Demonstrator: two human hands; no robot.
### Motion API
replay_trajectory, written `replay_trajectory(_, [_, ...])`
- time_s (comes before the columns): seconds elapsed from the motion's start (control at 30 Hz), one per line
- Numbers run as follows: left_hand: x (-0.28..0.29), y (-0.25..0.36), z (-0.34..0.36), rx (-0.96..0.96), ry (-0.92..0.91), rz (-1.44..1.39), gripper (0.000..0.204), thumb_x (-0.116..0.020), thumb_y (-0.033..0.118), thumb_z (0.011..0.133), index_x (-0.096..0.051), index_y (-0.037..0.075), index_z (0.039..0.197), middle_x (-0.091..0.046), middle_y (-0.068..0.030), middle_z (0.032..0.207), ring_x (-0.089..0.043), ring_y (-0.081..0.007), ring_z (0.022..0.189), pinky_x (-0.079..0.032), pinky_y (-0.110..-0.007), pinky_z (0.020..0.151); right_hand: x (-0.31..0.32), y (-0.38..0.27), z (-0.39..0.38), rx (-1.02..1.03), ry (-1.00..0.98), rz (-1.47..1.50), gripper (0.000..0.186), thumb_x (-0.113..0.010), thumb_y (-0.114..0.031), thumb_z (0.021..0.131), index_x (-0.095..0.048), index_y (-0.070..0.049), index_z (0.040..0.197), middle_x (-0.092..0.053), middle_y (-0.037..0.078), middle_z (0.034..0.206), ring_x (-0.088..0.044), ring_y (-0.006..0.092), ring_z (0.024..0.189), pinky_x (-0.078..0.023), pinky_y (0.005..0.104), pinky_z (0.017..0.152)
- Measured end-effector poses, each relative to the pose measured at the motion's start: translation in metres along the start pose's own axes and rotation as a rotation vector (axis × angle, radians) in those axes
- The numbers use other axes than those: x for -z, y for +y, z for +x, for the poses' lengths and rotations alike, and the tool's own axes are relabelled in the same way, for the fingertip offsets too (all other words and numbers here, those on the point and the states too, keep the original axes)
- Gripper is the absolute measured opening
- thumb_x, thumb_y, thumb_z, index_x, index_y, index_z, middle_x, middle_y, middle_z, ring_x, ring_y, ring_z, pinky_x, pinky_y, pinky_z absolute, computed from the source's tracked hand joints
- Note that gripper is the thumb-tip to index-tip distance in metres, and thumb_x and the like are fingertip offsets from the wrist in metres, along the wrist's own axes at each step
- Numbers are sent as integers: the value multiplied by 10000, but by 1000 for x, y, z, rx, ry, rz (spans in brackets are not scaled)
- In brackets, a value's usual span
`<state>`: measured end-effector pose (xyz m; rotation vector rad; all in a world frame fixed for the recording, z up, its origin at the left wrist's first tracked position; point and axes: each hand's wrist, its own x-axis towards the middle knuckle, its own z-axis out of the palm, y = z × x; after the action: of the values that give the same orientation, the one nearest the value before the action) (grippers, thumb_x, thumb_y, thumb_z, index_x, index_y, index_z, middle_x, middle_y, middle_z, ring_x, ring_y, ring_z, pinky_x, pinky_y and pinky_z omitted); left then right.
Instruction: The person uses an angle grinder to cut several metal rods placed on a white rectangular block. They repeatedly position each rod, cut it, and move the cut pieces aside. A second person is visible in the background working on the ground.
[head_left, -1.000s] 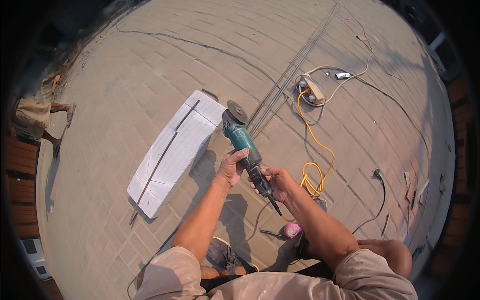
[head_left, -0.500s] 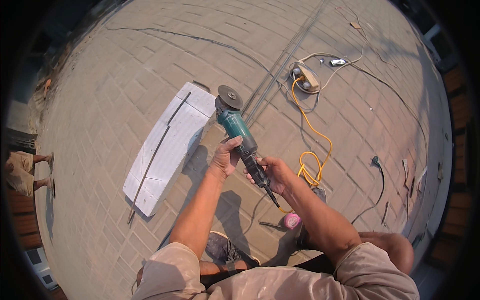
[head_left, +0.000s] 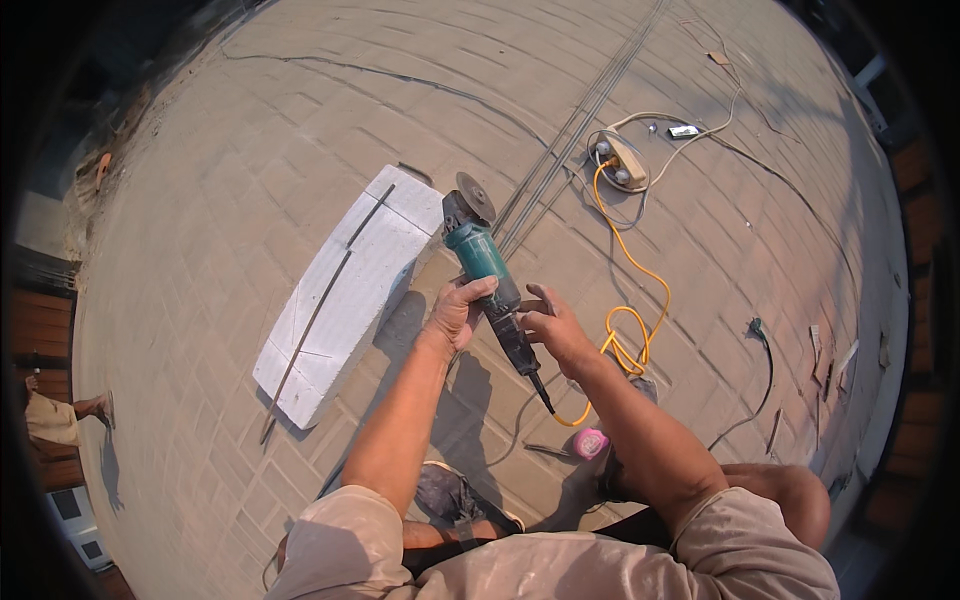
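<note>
My left hand is closed round the body of a green and black angle grinder. The grinder's disc points away from me, clear of the ground. Beside the rear handle is my right hand, its fingers apart and raised; a fingertip may touch the handle near the switch. Left of the grinder lies a long white block. On its top rest a long thin metal rod, overhanging the near end, and a shorter rod.
A yellow cord runs from the grinder to a power strip. Long thin rods lie on the paving beyond. A pink tape measure sits near my foot. Loose plug cable lies right. Another person's leg shows far left.
My right hand has loosened from the grinder's rear handle, its fingers lifting. The left hand keeps its hold. The view has shifted slightly, and the other person's legs have moved.
</note>
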<state>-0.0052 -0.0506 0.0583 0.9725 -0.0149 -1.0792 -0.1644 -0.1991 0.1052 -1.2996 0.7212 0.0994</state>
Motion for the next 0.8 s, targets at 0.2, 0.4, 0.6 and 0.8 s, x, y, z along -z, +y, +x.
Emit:
replay_trajectory(0.2, [-7, -27, -2, 125, 67, 76, 575, -915, 267, 861, -674, 6, 1313, -738, -89, 1159, -695, -198, 1084, -515, -390, 1048, -11, -9, 8, 281, 48, -650, 936, -930, -280, 722, -486, 50, 1477, -652, 314, 1333, -669, 421, 1247, -532, 480, 1055])
replay_trajectory(0.4, [-10, -47, 1, 216, 68, 171, 521, -886, 275, 884, -708, 35, 1311, -762, -84, 1178, -716, -197, 1066, -532, -342, 951, -19, 8, 26, 85, 214, -558, 683, -914, -306, 747, -594, 77, 1212, -726, 304, 1096, -742, 455, 1031, -587, 501, 864])
replay_trajectory(0.6, [0, -19, 15, 215, 197, 633, 528, -783, 540, 1000, -783, 12, 990, -736, -62, 845, -673, -121, 798, -505, -328, 710, -18, 47, 31, 222, 502, -794, 605, -905, -320, 773, -562, 26, 1132, -645, 255, 1082, -648, 470, 1045, -513, 557, 911])
replay_trajectory(0.8, [89, 71, 12, -615, 1041, 1161, 163, -741, 180, 972, -773, 28, 924, -740, -152, 928, -688, -418, 897, -559, -486, 833, -7, 68, 33, 306, 631, -909, 599, -922, -234, 760, -538, 17, 1145, -595, 243, 1119, -571, 470, 1112, -452, 560, 971])
